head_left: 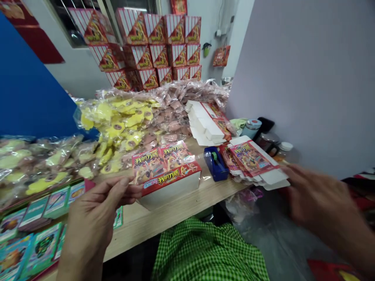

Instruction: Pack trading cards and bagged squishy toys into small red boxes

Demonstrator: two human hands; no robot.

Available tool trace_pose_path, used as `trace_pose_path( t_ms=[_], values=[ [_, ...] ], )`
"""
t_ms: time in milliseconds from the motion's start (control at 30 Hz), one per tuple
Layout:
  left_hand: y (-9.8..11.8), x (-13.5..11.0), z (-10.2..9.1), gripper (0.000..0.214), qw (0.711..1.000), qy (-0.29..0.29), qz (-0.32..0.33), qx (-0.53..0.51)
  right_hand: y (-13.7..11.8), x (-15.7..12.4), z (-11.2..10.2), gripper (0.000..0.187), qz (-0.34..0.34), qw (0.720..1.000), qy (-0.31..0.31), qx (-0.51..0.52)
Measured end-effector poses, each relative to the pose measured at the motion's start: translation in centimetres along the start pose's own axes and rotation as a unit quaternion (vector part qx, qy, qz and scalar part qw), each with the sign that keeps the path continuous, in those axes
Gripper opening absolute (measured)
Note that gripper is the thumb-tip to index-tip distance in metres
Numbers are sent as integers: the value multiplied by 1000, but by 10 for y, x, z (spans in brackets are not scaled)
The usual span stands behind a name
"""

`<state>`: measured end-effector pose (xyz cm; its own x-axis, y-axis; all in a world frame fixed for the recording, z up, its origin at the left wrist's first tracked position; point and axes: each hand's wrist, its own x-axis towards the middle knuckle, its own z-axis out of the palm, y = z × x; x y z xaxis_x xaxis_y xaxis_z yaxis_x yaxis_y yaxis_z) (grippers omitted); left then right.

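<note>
Light's okay-ish indoors, kinda cool and flat, can't pin down the source. The tabletop (181, 207) gets it pretty evenly, but it goes murky underneath and the window (76, 23) at far left reads nearly black. Little white glints all over the clear bags (125, 115), plus some shine off the tape dispenser (220, 171). Right grip (320, 197) is smeared with motion blur, left grip (95, 207) is way cleaner. Far cartons (146, 57) look a bit soft, and the wide lens stretches stuff toward the edges.
</note>
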<state>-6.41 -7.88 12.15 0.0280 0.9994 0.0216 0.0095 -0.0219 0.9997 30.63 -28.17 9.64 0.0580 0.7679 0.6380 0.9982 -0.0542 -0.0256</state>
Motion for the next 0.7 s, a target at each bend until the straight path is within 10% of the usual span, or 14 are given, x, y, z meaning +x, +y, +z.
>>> trace_pose_path(
  t_ms=[167, 400, 567, 700],
  values=[
    [11, 13, 3, 48, 995, -59, -75, -15, -55, 68, 67, 71, -241, 964, 99, 46],
    [5, 14, -23, 39, 987, -124, -99, -22, -89, 129, 86, 31, -314, 920, 153, 177],
    [-19, 3, -50, 53, 973, -218, 78, -21, -95, 126, 81, 20, -222, 933, 52, 279],
    [-46, -12, -48, 62, 936, -180, 253, 167, -100, 122, 86, 14, -178, 935, 14, 307]
  ],
)
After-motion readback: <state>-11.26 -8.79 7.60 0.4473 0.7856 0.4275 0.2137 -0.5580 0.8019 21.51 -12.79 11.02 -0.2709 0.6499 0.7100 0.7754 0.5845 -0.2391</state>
